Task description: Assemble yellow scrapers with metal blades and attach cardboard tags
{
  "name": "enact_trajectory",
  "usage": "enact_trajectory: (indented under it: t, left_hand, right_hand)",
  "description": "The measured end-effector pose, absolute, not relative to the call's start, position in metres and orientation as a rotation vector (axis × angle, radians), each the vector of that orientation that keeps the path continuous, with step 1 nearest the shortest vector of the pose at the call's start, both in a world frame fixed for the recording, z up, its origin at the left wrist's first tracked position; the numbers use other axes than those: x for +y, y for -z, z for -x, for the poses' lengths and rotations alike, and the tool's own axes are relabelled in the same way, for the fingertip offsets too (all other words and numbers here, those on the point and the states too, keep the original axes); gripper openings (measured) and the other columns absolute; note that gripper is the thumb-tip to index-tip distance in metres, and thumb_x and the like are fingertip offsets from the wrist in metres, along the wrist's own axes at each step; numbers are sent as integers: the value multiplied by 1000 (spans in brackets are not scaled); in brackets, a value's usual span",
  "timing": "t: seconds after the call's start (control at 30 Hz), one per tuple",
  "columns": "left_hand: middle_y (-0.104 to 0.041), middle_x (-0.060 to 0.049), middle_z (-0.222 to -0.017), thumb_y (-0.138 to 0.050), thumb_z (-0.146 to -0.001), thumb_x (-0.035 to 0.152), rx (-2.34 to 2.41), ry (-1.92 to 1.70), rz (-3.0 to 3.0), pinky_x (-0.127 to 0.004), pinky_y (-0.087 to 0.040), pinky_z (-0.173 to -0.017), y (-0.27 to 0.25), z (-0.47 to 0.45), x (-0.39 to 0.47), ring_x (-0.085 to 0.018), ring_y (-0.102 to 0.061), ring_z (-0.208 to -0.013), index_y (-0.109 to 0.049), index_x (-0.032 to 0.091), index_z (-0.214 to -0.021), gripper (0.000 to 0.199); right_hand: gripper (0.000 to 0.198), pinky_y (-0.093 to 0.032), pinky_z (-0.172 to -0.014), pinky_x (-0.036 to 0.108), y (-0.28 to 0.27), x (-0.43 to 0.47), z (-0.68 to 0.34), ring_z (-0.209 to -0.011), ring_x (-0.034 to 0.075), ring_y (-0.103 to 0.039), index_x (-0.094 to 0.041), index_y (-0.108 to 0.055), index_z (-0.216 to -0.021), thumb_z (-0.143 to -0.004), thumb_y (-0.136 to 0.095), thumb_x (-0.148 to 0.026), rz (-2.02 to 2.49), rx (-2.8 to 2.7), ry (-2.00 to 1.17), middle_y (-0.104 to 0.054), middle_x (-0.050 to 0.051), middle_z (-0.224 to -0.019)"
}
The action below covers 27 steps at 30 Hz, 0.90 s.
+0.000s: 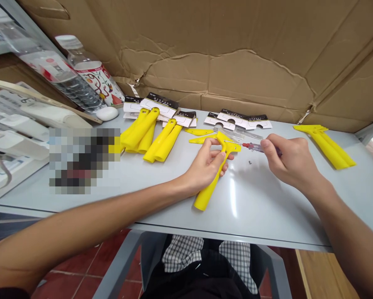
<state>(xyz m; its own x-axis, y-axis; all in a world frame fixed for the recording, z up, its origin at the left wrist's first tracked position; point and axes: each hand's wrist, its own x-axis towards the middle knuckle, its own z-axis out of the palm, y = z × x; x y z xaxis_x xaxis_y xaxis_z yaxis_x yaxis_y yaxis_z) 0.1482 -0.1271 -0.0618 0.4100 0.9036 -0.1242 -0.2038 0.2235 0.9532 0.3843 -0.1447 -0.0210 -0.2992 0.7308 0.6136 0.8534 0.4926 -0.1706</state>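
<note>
My left hand is closed round the neck of a yellow plastic scraper handle, whose wide head points away from me. In my right hand is a screwdriver with a clear purple grip and a red collar. Its shaft lies across the scraper head, with the tip near the head's left part; exact contact is too small to tell. Small screws lie on the table between my hands. Just beyond the head are loose yellow head pieces and clear strips.
Yellow handles with card tags lie at the back left, and more yellow handles at the right. Printed cards rest behind my hands. Bottles stand at the left by a cardboard wall. A blurred patch hides part of the table.
</note>
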Motion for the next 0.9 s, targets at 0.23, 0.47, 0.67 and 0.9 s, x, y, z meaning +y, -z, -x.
enact_trajectory:
  t: [0.23,0.47,0.67,0.9]
  left_hand:
    - [-77,-5,-101,-59,-108,20,843,-904,-1052,-28,-45,-61,61,-149,-126,-9,-59,-64,-41,24,-116,20]
    - [-76,-5,-101,-57,-109,19,805,-888,-1090,-28,-46,-60,62,-148,-130,-9,-59,-64,-42,24,-115,16]
    - [-75,-6,-103,-57,-109,19,786,-882,-1131,-28,-47,-60,62,-147,-130,-8,-59,-63,-41,24,-115,17]
    - [-76,-6,-102,-56,-109,17,849,-890,-1088,-29,-45,-60,61,-149,-127,-9,-57,-62,-41,25,-114,17]
  right_hand:
    - [13,-46,-58,30,21,-145,-384,-55,17,-64,-25,-68,-88,-99,-71,-32,1234,-2108,183,-73,0,-70]
    - [28,-33,-49,33,17,-146,-385,-42,15,-48,-26,-66,-77,-104,-62,-33,1278,-2049,265,-52,-4,-49]
    - [12,-42,-50,30,13,-151,-381,-45,13,-56,-24,-61,-95,-91,-71,-28,1264,-2070,91,-61,-5,-64]
    - [12,-42,-51,31,19,-150,-383,-45,15,-57,-25,-70,-93,-100,-70,-34,1290,-2099,149,-64,-4,-56]
